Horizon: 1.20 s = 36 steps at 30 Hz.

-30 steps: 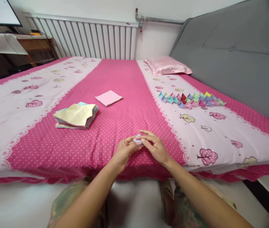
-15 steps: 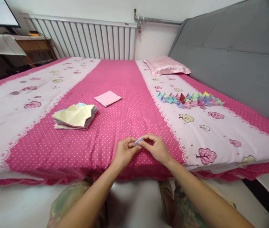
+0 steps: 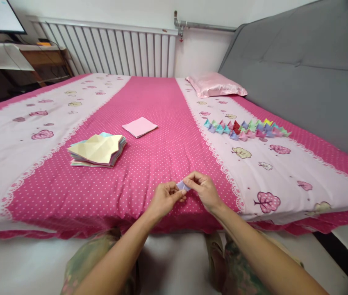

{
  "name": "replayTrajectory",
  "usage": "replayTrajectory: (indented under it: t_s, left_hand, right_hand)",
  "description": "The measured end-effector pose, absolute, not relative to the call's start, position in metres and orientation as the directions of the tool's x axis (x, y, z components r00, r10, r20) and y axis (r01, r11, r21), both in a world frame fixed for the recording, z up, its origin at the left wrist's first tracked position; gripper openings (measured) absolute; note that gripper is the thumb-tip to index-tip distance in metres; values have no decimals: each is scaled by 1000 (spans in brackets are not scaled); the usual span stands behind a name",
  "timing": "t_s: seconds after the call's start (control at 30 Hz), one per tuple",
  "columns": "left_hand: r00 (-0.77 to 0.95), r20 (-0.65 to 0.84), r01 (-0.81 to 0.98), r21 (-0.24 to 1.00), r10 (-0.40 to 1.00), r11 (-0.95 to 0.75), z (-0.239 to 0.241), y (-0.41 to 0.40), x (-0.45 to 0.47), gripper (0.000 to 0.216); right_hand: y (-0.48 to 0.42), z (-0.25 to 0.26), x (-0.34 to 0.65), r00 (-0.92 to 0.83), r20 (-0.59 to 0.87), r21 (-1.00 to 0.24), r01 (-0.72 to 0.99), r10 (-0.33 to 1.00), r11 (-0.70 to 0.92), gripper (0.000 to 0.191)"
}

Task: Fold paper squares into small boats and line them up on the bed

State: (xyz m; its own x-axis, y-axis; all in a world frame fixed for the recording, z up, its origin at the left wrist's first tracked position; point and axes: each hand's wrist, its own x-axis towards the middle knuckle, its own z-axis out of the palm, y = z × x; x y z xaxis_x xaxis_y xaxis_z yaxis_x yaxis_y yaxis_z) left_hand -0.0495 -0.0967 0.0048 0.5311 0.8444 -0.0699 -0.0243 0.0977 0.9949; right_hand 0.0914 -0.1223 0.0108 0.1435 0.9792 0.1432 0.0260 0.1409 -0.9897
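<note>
A small folded piece of lavender paper (image 3: 182, 186) is held over the near edge of the bed, between my two hands. My left hand (image 3: 165, 199) pinches its left side between thumb and fingers. On the other side, my right hand (image 3: 203, 189) grips the paper's right end, thumb on top; the fingertips cover part of it. Ahead and to the left lies a stack of creased paper sheets (image 3: 98, 149), pale yellow uppermost. Beyond it rests a flat pile of pink square paper (image 3: 139, 126).
Several small folded paper pieces (image 3: 243, 129) in many colours stand in rows on the right of the pink bedspread (image 3: 158, 98). A pink pillow (image 3: 217, 84) lies farther back, by the grey headboard (image 3: 299, 61). Behind the bed is a white radiator (image 3: 109, 49).
The lavender paper has shifted slightly right and turned, showing more of its face. My right thumb now lies across its top, and the left fingers have moved a little.
</note>
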Motion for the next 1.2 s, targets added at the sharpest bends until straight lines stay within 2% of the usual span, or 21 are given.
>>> replayTrajectory:
  t_s: [0.23, 0.47, 0.67, 0.77, 0.9, 1.03, 1.2]
  left_hand:
    - [548, -28, -19, 999, 836, 46, 3, -96, -49, 21]
    - [437, -151, -82, 975, 887, 207, 12, -98, -48, 25]
    - [424, -157, -87, 973, 892, 213, 11, -97, -48, 27]
    - [437, -114, -33, 989, 892, 143, 9, -96, -48, 24]
    - [419, 11, 84, 995, 908, -51, 9, -94, -52, 18]
    - [311, 166, 158, 962, 936, -224, 12, -93, -58, 22]
    - [270, 255, 195, 930, 929, -312, 15, -95, -59, 22]
  right_hand:
    - [-121, 12, 89, 162, 59, -991, -107, 985, 77, 18]
    - [-121, 12, 89, 39, 57, -996, -69, 998, 59, 18]
    - [-122, 9, 91, 78, 102, -995, 21, 992, 101, 20]
    - [-122, 7, 92, 55, 120, -992, 55, 991, 117, 19]
    - [-122, 7, 94, 69, 174, -969, 191, 982, 158, 16]
    - [-123, 11, 95, 123, 275, -897, 390, 954, 208, 13]
    - [-124, 14, 94, 54, 334, -802, 542, 941, 253, 11]
